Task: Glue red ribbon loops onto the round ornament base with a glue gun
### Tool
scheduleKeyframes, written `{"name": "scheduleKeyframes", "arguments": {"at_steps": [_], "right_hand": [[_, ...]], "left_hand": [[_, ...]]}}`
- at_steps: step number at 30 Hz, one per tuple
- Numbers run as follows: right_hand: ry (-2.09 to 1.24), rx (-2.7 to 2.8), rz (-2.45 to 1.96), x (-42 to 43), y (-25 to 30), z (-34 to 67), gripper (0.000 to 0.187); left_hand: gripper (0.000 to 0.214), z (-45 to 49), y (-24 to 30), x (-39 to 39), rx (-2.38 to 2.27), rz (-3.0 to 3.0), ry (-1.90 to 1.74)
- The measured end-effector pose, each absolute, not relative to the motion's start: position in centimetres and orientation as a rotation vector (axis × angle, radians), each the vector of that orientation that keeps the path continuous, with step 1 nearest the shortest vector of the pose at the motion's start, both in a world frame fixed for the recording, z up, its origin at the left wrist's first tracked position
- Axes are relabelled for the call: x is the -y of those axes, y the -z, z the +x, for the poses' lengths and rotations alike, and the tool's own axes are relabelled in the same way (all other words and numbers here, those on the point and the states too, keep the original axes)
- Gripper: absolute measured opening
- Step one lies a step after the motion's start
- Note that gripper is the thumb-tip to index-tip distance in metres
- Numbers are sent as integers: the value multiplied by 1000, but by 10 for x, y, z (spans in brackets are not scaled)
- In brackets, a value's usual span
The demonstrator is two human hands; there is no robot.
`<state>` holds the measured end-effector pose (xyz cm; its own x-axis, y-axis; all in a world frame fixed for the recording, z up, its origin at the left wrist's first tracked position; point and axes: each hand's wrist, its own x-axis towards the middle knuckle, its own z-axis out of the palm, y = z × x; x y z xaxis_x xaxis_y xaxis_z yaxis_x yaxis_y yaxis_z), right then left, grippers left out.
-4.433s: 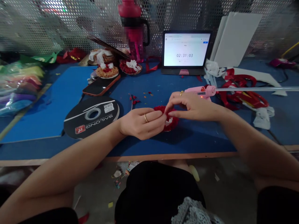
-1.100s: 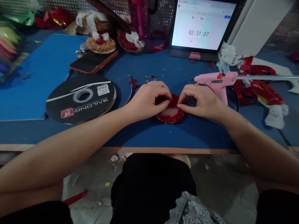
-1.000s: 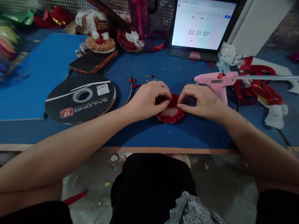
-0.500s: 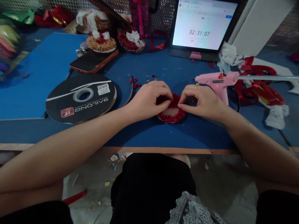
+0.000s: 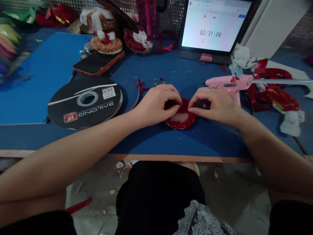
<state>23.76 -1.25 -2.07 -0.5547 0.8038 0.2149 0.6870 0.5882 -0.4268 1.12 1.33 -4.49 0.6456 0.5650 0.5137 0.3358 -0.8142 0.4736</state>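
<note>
On blue felt, round ruffled red rosette (image 5: 181,122), pinching hands

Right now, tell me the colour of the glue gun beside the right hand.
Pink; the glue gun shows best in the head view.

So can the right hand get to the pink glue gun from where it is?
Probably yes. The glue gun lies on the blue table just behind the right hand, nothing between them, but the hand is pinching the red ring.
</note>
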Motion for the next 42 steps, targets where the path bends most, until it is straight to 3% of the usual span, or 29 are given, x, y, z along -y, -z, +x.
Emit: {"name": "scheduleKeyframes", "arguments": {"at_steps": [42], "right_hand": [[-298, 2387, -1313, 17, 23, 231, 9]], "left_hand": [[14, 13, 45, -13, -719, 2519, -973]]}}
